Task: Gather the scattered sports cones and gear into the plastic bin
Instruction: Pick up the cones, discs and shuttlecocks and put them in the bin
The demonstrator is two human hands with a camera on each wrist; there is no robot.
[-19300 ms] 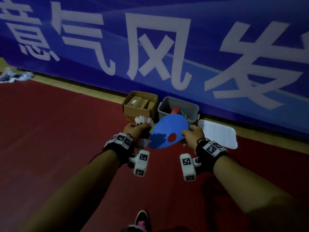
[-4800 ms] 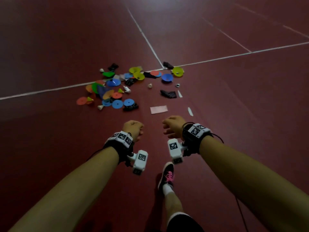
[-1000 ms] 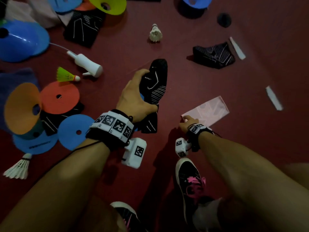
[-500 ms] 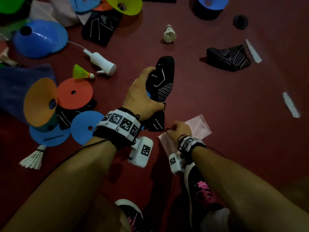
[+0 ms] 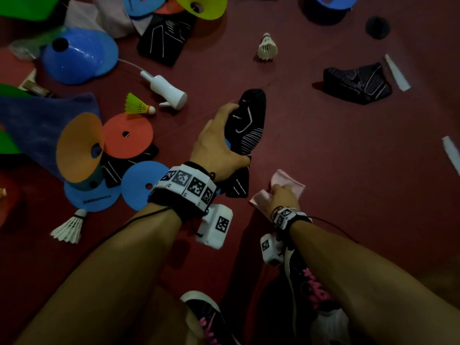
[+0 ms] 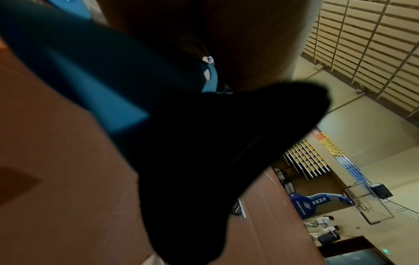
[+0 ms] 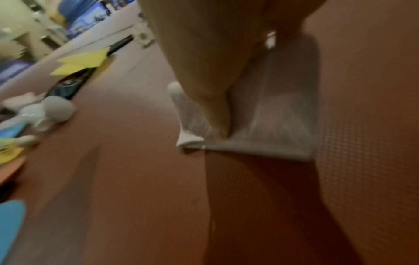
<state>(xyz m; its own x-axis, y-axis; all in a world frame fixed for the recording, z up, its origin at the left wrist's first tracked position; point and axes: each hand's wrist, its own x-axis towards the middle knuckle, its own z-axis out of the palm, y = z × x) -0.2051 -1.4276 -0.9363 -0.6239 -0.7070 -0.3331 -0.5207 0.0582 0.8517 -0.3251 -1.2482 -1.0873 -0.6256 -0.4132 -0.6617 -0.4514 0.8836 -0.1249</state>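
Left hand gripped black sock with blue cone beneath, above red floor. Right hand, fingers curled, pinched pink cloth on floor, near. Cones, shuttlecocks scattered left.

We see the left hand holding a black patterned sock above the dark red sports floor, left of the right hand on a pale pink cloth. Flat plastic disc cones lie farther left, a white feather shuttlecock beyond.
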